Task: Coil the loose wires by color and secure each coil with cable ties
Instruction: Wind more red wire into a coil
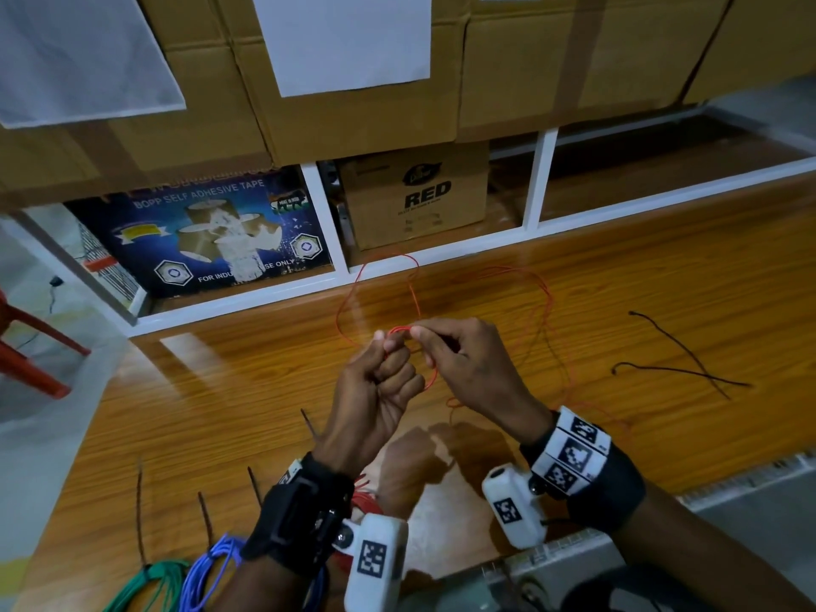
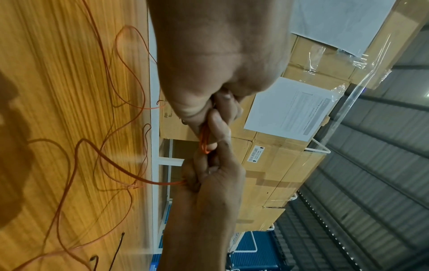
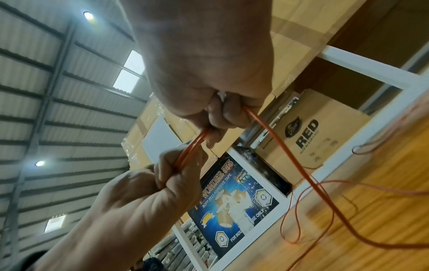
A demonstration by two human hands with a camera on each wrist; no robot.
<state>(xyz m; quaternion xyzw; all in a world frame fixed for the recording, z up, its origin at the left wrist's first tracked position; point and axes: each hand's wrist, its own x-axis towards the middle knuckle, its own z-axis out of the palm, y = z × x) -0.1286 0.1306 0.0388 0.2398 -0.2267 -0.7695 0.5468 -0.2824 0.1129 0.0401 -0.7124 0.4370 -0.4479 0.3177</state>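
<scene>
Both hands meet above the wooden table (image 1: 662, 302), fingertips almost touching. The left hand (image 1: 379, 382) is curled into a fist, thumb and forefinger pinching a short doubled loop of the red wire (image 1: 413, 293); the right wrist view shows two strands running side by side into that grip. The right hand (image 1: 463, 360) pinches the same loop between thumb and forefinger, its other fingers curled round a single strand that leaves the hand and trails down to the table.

Beyond the fingers the rest of the red wire lies in loose, open loops on the tabletop, reaching as far as the white shelf frame (image 1: 326, 214). To the right of the hands lie two thin black ties (image 1: 680, 373), crossed. Nearer the person than the hands, by the left wrist, sit a green coil (image 1: 150, 585), a blue coil (image 1: 207, 572) and a red coil (image 1: 364, 496), the last partly hidden by the wrist. Several more dark ties (image 1: 205, 516) lie beside them.

Past the loops, inside the shelf, a blue box (image 1: 198, 231) reads "BOPP SELF ADHESIVE TAPE" and "FOR INDU… SE ONLY"; the right wrist view adds "WONDER 555". Beside it a brown carton (image 1: 415, 196) reads "RED". Above stand larger cartons (image 1: 353, 112) with white sheets (image 1: 344, 42) stuck on; their print is too small to read.
</scene>
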